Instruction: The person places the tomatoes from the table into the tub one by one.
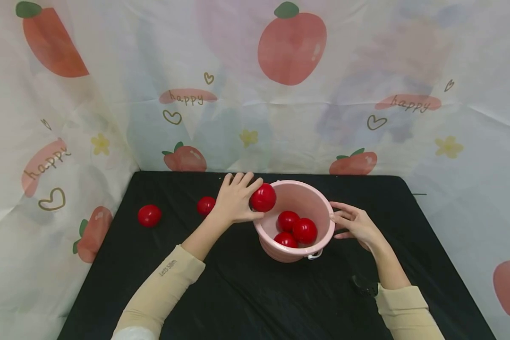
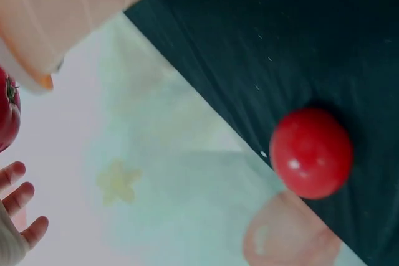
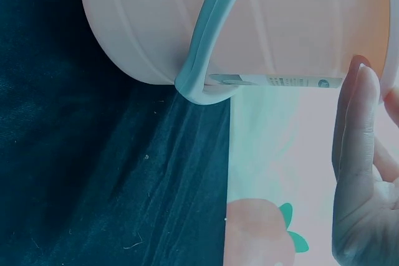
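In the head view, my left hand [image 1: 234, 198] holds a red tomato [image 1: 263, 197] between thumb and fingers at the left rim of a pink bucket [image 1: 276, 252]. Its green stem end shows on the tomato [image 2: 9, 110] at the edge of the left wrist view, near several spread fingers [image 2: 19, 196]. Three more tomatoes [image 1: 304, 231] lie inside the bucket. On the opposite side, my right hand [image 1: 357, 224] touches the bucket's rim with nearly straight fingers. In the right wrist view, fingers [image 3: 360, 123] lie against the outer wall just under the rim.
Two tomatoes lie on the black cloth left of the bucket: one tomato [image 1: 149, 216] farther out, another tomato [image 1: 206, 206] partly behind the left wrist. The bucket's pale handle [image 3: 206, 42] hangs down its side. A fruit-printed curtain [image 1: 246, 113] borders the table's back edge.
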`<act>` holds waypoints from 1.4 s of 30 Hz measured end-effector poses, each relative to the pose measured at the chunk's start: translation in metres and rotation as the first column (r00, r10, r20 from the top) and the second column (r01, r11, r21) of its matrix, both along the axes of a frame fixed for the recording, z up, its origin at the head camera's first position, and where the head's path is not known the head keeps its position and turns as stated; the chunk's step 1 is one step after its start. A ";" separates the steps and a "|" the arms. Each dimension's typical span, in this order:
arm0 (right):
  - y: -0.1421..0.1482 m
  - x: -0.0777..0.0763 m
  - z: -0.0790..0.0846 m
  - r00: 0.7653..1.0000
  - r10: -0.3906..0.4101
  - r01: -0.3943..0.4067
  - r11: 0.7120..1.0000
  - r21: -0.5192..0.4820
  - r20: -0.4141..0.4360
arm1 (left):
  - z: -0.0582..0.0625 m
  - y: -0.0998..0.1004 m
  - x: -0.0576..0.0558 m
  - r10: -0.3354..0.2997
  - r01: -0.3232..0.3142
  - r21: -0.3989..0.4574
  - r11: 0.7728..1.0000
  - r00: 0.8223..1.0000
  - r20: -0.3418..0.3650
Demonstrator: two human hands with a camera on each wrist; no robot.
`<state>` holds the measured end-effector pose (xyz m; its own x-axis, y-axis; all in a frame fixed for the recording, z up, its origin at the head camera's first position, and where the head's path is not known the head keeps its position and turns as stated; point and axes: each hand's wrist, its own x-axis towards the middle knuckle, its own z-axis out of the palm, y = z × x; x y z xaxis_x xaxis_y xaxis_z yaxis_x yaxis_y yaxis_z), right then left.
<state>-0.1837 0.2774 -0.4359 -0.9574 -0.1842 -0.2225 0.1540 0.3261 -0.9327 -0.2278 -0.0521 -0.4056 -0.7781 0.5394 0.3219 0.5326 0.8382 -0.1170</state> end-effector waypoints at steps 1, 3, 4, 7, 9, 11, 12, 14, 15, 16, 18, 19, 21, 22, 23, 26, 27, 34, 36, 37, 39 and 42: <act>0.000 0.000 0.000 1.000 0.001 -0.001 1.000 -0.001 -0.002 | -0.001 0.005 -0.001 -0.009 0.009 -0.020 1.000 1.000 0.001; 0.000 0.000 0.000 1.000 0.004 -0.004 1.000 -0.003 -0.004 | -0.003 0.015 -0.003 -0.023 0.023 -0.063 0.998 1.000 0.006; 0.000 0.000 0.000 1.000 0.006 -0.006 1.000 -0.004 -0.005 | -0.004 0.019 -0.004 -0.028 0.029 -0.083 0.996 0.999 0.015; 0.000 0.000 0.000 1.000 0.006 -0.006 1.000 -0.007 -0.004 | -0.009 0.031 -0.006 -0.042 0.049 -0.148 0.988 0.998 0.047; 0.000 0.000 0.000 1.000 0.003 -0.003 1.000 -0.005 -0.003 | -0.012 0.039 -0.008 -0.058 0.070 -0.190 0.979 0.996 0.072; 0.000 0.000 0.000 1.000 0.001 -0.001 1.000 -0.003 -0.002 | -0.014 0.045 -0.008 -0.074 0.096 -0.232 0.968 0.992 0.099; 0.000 0.000 0.000 1.000 0.001 -0.001 1.000 -0.002 -0.001 | -0.015 0.049 -0.008 -0.082 0.108 -0.252 0.962 0.990 0.111; 0.000 0.000 0.001 1.000 0.000 0.000 1.000 0.000 -0.001 | -0.016 0.055 -0.008 -0.094 0.127 -0.294 0.947 0.988 0.125; 0.000 0.000 0.001 1.000 0.000 0.000 1.000 -0.001 -0.001 | -0.016 0.058 -0.008 -0.098 0.135 -0.318 0.938 0.987 0.130; 0.000 0.000 0.001 1.000 0.001 -0.001 1.000 -0.002 -0.001 | -0.017 0.060 -0.008 -0.102 0.142 -0.345 0.928 0.986 0.131; 0.000 0.000 0.001 1.000 0.002 -0.002 1.000 -0.003 -0.002 | -0.018 0.066 -0.009 -0.110 0.153 -0.399 0.904 0.985 0.130; 0.000 0.000 0.001 1.000 0.002 -0.002 1.000 -0.003 -0.003 | -0.019 0.068 -0.009 -0.112 0.157 -0.430 0.889 0.985 0.128; 0.000 0.000 0.001 1.000 0.002 -0.002 1.000 -0.006 -0.003 | -0.021 0.072 -0.010 -0.114 0.162 -0.487 0.858 0.985 0.127; 0.000 0.000 0.001 1.000 0.002 -0.002 1.000 -0.007 -0.003 | -0.022 0.074 -0.011 -0.113 0.163 -0.516 0.841 0.986 0.126; 0.000 0.000 0.001 1.000 0.002 -0.002 1.000 -0.009 -0.003 | -0.023 0.076 -0.011 -0.111 0.162 -0.542 0.824 0.986 0.126; -0.001 0.000 0.001 1.000 0.001 -0.001 1.000 -0.012 -0.002 | -0.025 0.080 -0.012 -0.107 0.164 -0.609 0.776 0.986 0.128; -0.001 0.000 0.001 1.000 0.000 0.000 1.000 -0.012 -0.001 | -0.026 0.081 -0.012 -0.105 0.164 -0.627 0.762 0.986 0.130; -0.002 0.001 0.003 1.000 0.002 -0.002 1.000 -0.016 0.003 | -0.032 0.085 -0.012 -0.087 0.169 -0.703 0.691 0.985 0.151; -0.002 0.001 0.003 1.000 0.006 -0.006 1.000 -0.016 0.001 | -0.033 0.086 -0.011 -0.082 0.168 -0.727 0.666 0.985 0.152; -0.002 0.001 0.004 1.000 0.009 -0.009 1.000 -0.015 -0.001 | -0.033 0.087 -0.011 -0.081 0.169 -0.735 0.656 0.985 0.154; -0.002 0.002 0.004 1.000 0.005 -0.005 1.000 -0.017 0.001 | -0.033 0.088 -0.011 -0.074 0.172 -0.751 0.638 0.984 0.163; -0.002 0.002 0.004 1.000 0.004 -0.004 1.000 -0.019 0.001 | -0.034 0.089 -0.011 -0.059 0.175 -0.774 0.609 0.983 0.176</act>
